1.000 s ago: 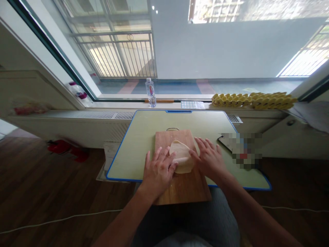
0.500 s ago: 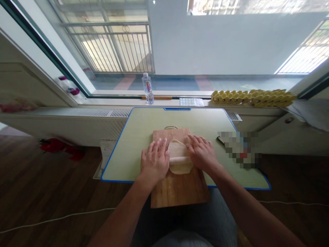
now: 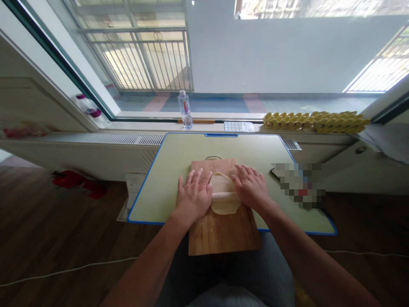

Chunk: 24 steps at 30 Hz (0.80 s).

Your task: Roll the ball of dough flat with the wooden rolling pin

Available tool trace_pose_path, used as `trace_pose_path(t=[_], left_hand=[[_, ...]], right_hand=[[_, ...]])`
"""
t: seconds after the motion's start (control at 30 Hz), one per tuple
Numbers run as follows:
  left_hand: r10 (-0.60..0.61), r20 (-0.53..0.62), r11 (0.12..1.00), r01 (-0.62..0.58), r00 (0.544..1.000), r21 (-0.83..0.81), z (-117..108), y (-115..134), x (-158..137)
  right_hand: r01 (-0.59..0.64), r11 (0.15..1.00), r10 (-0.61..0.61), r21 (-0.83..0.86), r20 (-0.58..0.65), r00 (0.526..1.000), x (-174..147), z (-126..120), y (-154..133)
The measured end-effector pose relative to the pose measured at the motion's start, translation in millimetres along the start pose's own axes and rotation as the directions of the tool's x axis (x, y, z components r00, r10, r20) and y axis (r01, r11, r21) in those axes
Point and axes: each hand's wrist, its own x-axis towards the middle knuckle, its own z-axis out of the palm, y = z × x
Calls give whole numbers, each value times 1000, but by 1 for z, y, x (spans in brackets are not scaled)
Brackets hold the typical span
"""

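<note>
- Wooden board (image 3: 223,238), overhanging the near edge of the table (image 3: 156,187).
- Dough sheet (image 3: 225,207) — flat on the board, beneath the rolling pin (image 3: 225,196).
- Left hand (image 3: 194,194), right hand (image 3: 251,186) — flattened, outstretched, over the pin's opposite ends.
- Clear bottle (image 3: 184,110), upright on the windowsill (image 3: 206,127).

On the windowsill (image 3: 134,126) before you, a clear bottle (image 3: 185,111) stands near the front edge, left of a gridded sheet (image 3: 234,126). Yellow stacked trays (image 3: 316,122) line the sill's right end; a purple-capped bottle (image 3: 88,105) is at its left corner. By your table's (image 3: 159,187) right edge lies a pixelated item (image 3: 302,185). A pale cable (image 3: 70,269) crosses your floor (image 3: 57,230).
</note>
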Motion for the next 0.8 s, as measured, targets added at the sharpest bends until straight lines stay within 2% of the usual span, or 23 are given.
trace_pose_path(t=[0.1, 0.2, 0.43, 0.53, 0.8], left_hand=[[9, -27, 1000, -10, 1000, -8, -2, 4, -16], [10, -29, 1000, -10, 1000, -5, -3, 5, -20], [24, -6, 1000, -24, 1000, 15, 3, -4, 16], [40, -18, 999, -40, 999, 5, 4, -6, 21], [40, -28, 999, -40, 999, 8, -1, 0, -3]], right_hand=[[-8, 1000, 7, -12, -19, 1000, -15, 0, -1], [-8, 1000, 8, -17, -36, 999, -18, 0, -2], [-23, 1000, 23, 17, -9, 1000, 15, -1, -2], [-31, 999, 31, 39, 0, 1000, 19, -1, -2], [14, 1000, -13, 26, -55, 998, -6, 5, 1]])
